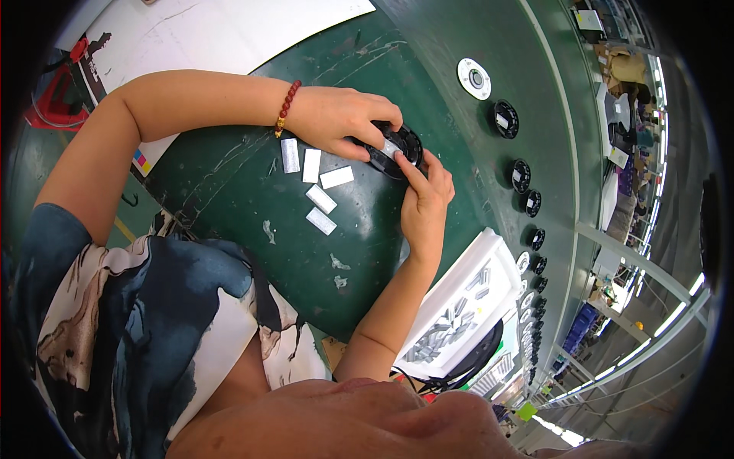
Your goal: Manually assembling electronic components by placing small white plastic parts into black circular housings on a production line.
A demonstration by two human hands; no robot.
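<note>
Grip apparently closed on black disc

No lettering, number or sign can be read on anything here.

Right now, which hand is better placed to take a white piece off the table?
Probably the left hand: the white pieces lie closer to it, while the right hand is farther off. Both touch the black part, so the left may need freeing first.
</note>
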